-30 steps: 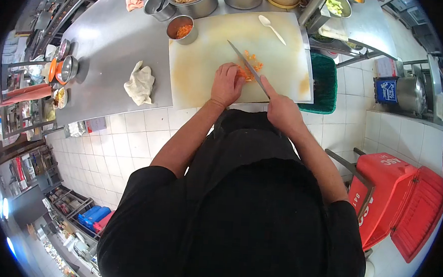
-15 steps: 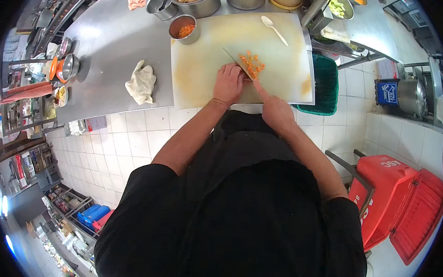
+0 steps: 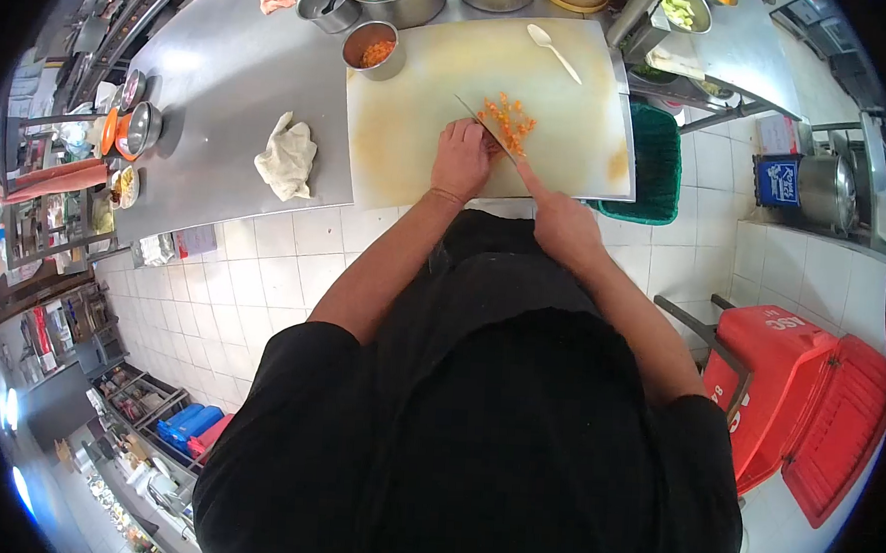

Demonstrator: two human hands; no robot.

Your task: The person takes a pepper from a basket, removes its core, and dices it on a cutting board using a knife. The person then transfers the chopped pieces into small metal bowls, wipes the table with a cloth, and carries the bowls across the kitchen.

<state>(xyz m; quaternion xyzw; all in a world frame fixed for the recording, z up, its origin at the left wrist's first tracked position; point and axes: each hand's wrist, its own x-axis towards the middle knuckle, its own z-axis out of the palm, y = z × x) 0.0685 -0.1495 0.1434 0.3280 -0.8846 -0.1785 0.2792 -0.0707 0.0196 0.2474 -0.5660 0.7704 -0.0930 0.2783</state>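
Head view: right hand [image 3: 569,226] gripping knife [image 3: 487,130], index finger extended along blade; left hand [image 3: 462,159] at blade's other side, fingers curled, cannot tell if gripping; orange pieces [image 3: 513,126] beside blade on cutting board [image 3: 411,115]

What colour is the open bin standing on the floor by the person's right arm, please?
The bin is red, with white lettering, in the head view.

Over the cutting board [image 3: 400,144], you can pass between the metal pot [image 3: 375,51] and your left hand [image 3: 462,159]. This pot obstructs the far left corner. The knife [image 3: 484,120] and the orange pieces [image 3: 511,125] obstruct the middle. On the right, you have room nearer to you than the white spoon [image 3: 553,52].
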